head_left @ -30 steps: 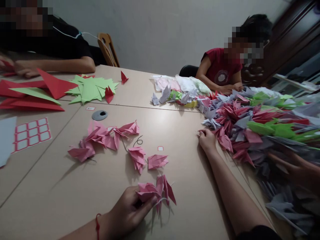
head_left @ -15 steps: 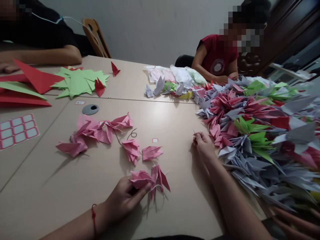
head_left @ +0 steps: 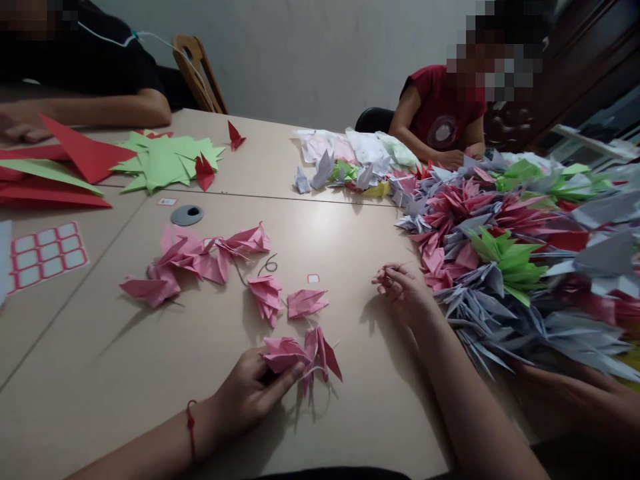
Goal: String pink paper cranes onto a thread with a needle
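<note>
My left hand [head_left: 260,383], with a red cord at the wrist, pinches a pink folded paper crane [head_left: 284,353]. A second pink crane [head_left: 320,357] with white string hangs beside it. Just beyond lie two pink cranes [head_left: 307,303], and farther left a string of pink cranes [head_left: 200,259] with dark cord. My right hand [head_left: 397,283] is raised over the table to the left of the big pile, fingers pinched together on something thin, perhaps a needle, too small to make out.
A large pile of coloured cranes [head_left: 505,260] covers the right side, with a person's hands [head_left: 575,393] at its lower edge. Red and green paper [head_left: 160,163], a label sheet [head_left: 47,257] and a grey grommet [head_left: 187,215] lie left. Two people sit across the table [head_left: 150,400].
My right hand has turned and shifted slightly left, its fingers more visible. The other person's hands at lower right have moved in under the pile. My left hand keeps its hold.
</note>
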### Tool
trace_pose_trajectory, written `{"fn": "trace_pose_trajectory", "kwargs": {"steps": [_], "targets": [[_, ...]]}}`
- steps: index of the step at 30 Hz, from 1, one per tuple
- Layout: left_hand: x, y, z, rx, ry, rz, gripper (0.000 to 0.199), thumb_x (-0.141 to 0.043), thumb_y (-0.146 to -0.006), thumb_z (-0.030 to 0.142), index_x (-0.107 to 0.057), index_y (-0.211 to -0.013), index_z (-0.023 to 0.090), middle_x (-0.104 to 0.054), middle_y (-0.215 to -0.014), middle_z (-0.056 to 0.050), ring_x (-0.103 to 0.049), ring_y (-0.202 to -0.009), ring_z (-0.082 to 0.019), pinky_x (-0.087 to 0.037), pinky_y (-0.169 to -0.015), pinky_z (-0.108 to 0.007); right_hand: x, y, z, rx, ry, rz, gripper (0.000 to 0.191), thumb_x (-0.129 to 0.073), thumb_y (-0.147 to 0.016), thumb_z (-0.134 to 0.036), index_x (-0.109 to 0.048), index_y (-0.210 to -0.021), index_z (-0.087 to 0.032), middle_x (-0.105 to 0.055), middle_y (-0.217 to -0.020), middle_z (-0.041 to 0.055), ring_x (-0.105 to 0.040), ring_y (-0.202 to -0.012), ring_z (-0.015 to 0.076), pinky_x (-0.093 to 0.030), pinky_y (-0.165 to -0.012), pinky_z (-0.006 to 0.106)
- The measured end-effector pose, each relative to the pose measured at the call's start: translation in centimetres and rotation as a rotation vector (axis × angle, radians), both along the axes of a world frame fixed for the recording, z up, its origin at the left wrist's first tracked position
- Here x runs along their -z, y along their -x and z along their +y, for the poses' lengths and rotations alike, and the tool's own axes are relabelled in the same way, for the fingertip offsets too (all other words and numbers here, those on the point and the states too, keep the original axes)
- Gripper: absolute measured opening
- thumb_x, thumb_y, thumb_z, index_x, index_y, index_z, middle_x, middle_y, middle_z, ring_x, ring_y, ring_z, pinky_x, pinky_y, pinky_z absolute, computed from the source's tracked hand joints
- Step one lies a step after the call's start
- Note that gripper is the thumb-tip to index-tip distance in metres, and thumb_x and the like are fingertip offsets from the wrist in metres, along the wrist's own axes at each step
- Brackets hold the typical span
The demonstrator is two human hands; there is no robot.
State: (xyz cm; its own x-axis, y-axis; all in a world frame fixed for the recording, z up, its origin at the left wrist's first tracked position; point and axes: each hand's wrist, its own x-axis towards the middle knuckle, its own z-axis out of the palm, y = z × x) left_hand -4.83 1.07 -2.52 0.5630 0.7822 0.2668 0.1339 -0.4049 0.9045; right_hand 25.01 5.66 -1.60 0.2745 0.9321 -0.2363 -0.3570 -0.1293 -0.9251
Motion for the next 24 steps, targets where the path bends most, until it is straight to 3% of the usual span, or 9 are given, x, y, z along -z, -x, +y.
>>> {"fn": "trace_pose_trajectory", "kwargs": {"steps": [6,10,14,17,20,24], "targets": [[-0.2,0.0,0.1,0.023,0.011,0.004,0.016,-0.052,-0.086,0.017,-0.063,-0.075,0.013,-0.061,-0.064,-0.001,-0.056,-0.059,-0.010,-0.046,-0.057,-0.020,-0.4,0.3,0.2,-0.071,0.041,-0.004,0.028,-0.081,-0.057,-0.034,-0.061,-0.071,-0.019,-0.064,-0.064,-0.0017,-0.068,-0.063,0.0134,-0.048,-0.047,0.017],[-0.2,0.0,0.1,0.067,0.030,0.051,0.018,-0.051,-0.087,0.019,-0.061,-0.072,0.013,-0.059,-0.063,-0.001,-0.054,-0.058,-0.010,-0.046,-0.057,-0.020,-0.5,-0.1,1.6,-0.059,0.147,-0.095,0.021,-0.075,-0.069,-0.032,-0.062,-0.070,-0.016,-0.064,-0.061,0.0008,-0.066,-0.058,0.0131,-0.046,-0.044,0.017],[0.1,0.0,0.0,0.073,0.008,0.049,0.019,-0.050,-0.087,0.020,-0.059,-0.071,0.014,-0.056,-0.062,-0.001,-0.051,-0.057,-0.009,-0.044,-0.056,-0.019,0.1,-1.2,6.2,0.009,0.279,-0.246,0.013,-0.062,-0.083,-0.024,-0.060,-0.077,-0.012,-0.062,-0.064,0.0015,-0.062,-0.055,0.0102,-0.043,-0.043,0.016],[0.3,0.0,-0.1,0.075,0.018,0.058,0.023,-0.048,-0.088,0.022,-0.055,-0.067,0.014,-0.051,-0.060,0.000,-0.048,-0.056,-0.008,-0.041,-0.055,-0.018,0.2,-2.1,10.9,0.062,0.372,-0.351,0.020,-0.055,-0.090,-0.029,-0.060,-0.099,-0.011,-0.064,-0.088,0.0037,-0.062,-0.071,0.0117,-0.053,-0.061,0.026],[0.4,0.0,-0.3,0.078,0.058,0.093,0.027,-0.046,-0.089,0.026,-0.050,-0.064,0.014,-0.046,-0.058,0.002,-0.043,-0.054,-0.007,-0.039,-0.053,-0.018,-0.2,-2.7,15.2,0.132,0.415,-0.417,0.031,-0.055,-0.090,-0.032,-0.055,-0.115,-0.014,-0.060,-0.112,0.0083,-0.061,-0.093,0.0182,-0.053,-0.079,0.038],[0.5,0.0,-0.5,0.065,0.075,0.090,0.028,-0.045,-0.089,0.028,-0.047,-0.064,0.015,-0.043,-0.058,0.003,-0.040,-0.054,-0.007,-0.037,-0.053,-0.017,-0.8,-3.1,18.6,0.208,0.365,-0.460,0.033,-0.055,-0.090,-0.032,-0.054,-0.119,-0.015,-0.057,-0.118,0.0091,-0.060,-0.099,0.0205,-0.052,-0.083,0.041]]}}
